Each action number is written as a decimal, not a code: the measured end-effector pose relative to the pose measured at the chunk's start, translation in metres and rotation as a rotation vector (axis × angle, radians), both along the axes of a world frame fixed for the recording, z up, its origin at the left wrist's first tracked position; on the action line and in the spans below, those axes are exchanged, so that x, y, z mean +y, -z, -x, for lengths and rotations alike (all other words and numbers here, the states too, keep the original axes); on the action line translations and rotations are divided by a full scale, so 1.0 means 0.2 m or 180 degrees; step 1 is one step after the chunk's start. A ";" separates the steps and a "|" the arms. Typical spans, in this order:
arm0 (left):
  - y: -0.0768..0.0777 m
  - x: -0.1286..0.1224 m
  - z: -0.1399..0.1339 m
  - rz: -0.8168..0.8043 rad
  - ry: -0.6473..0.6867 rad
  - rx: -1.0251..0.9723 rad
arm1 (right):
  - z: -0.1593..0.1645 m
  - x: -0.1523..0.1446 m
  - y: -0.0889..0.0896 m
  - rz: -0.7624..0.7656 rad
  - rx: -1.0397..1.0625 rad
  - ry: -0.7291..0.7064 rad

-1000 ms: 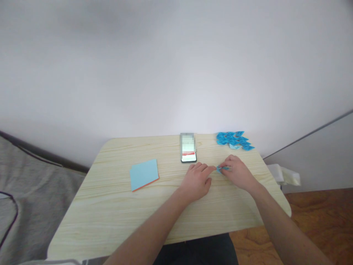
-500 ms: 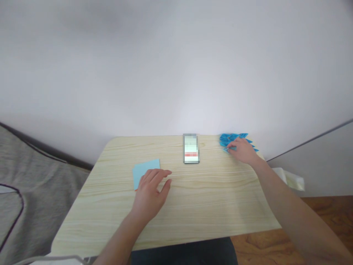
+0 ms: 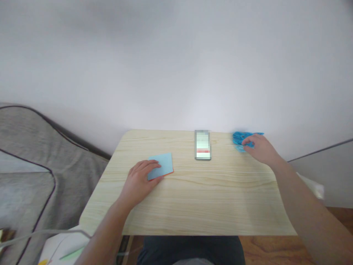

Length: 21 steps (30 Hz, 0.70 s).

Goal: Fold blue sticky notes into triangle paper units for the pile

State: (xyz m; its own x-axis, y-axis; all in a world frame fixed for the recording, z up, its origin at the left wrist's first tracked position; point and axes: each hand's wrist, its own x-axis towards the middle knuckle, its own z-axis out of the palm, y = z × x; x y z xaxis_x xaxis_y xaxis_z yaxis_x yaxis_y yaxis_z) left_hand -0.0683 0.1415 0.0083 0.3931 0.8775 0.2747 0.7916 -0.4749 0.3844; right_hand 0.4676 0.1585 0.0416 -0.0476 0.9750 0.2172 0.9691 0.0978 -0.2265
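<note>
My left hand point(image 3: 140, 182) lies over the left part of a light blue stack of square paper point(image 3: 165, 164), which shows an orange lower edge. Its fingers stretch across the top sheet, and the thumb rests along the near edge. On the far right of the table, the curled fingers of my right hand point(image 3: 259, 148) meet the thumb beside a cluster of blue folded paper pieces point(image 3: 239, 137). A paler folded piece point(image 3: 240, 148) sits at the near side of the cluster, by the thumb tip. Whether anything is in the pinch is hidden.
A phone point(image 3: 203, 145) with a blurred-out screen lies at the back of the pale wooden table point(image 3: 198, 198). White wall rises behind it. Grey fabric point(image 3: 68, 176) lies to the left, and a cable point(image 3: 55, 231) runs past the lower left.
My left hand has come down onto the paper stack from hovering beside it. My right hand stays by the folded pieces, its fingers slightly drawn back. The whole view has shifted.
</note>
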 end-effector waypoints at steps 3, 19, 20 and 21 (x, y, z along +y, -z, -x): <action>0.00 0.02 0.01 0.0132 -0.0036 0.0006 | 0.21 -0.05 -0.03 -0.0210 0.0238 -0.0085; 0.02 -0.01 0.00 0.0045 -0.0109 -0.0210 | 1.62 0.03 0.11 0.0550 0.0979 -0.0343; 0.02 -0.02 0.00 0.0039 -0.0110 -0.0211 | 1.63 0.04 0.12 0.0545 0.0984 -0.0326; 0.02 -0.02 0.00 0.0034 -0.0114 -0.0213 | 1.63 0.05 0.12 0.0539 0.0996 -0.0314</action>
State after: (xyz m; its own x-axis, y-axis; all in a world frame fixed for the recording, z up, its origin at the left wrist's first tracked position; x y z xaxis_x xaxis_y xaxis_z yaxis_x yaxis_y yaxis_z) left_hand -0.0679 0.1371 0.0052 0.3425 0.8937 0.2898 0.7804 -0.4423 0.4420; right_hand 0.1410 0.1677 0.0182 -0.1000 0.9924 0.0723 0.8382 0.1232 -0.5313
